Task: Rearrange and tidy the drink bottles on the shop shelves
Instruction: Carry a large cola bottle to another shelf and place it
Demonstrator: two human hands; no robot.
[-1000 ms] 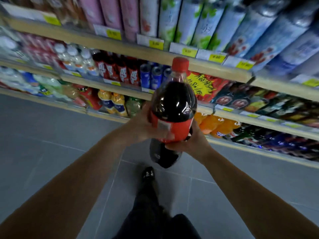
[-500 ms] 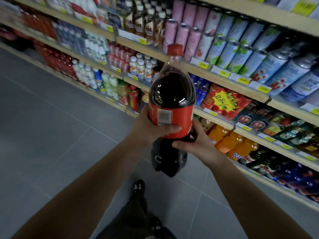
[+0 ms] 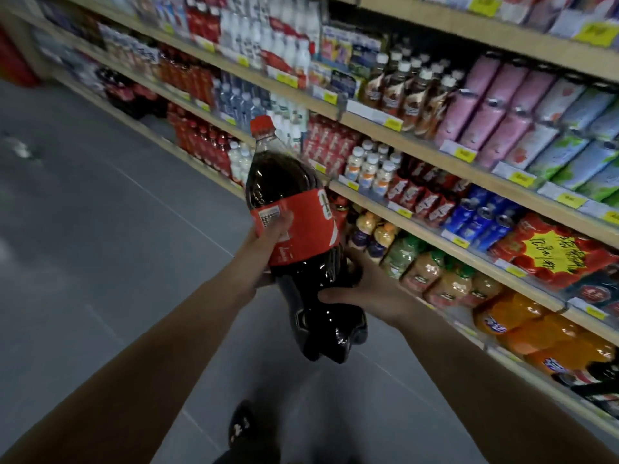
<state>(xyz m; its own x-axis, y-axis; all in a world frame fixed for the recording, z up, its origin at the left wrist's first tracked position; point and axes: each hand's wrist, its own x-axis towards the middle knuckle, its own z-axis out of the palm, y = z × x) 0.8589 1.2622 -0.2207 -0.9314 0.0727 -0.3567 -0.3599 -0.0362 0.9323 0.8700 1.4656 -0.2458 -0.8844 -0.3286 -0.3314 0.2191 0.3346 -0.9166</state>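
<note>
I hold a large cola bottle [image 3: 284,182] with a red cap and red label in front of me, tilted with its cap toward the upper left. My left hand [image 3: 268,242] grips the label from the left side. My right hand [image 3: 365,289] cups the dark lower body from the right. The bottle hangs over the aisle floor, apart from the shelves [image 3: 365,120] that run diagonally along the right. Similar red-capped cola bottles [image 3: 204,145] stand on a low shelf further down the aisle.
The shelves carry orange soda bottles [image 3: 536,333], juice bottles [image 3: 432,276], blue cans [image 3: 475,216], pink and green cartons [image 3: 522,115] and yellow price tags. Grey tiled floor [image 3: 100,246] spreads to the left. My dark shoe [image 3: 243,426] shows at the bottom.
The view has swung left along the aisle, bringing more shelving into sight. The bottle stays in both hands and now tilts more, its cap leaning left.
</note>
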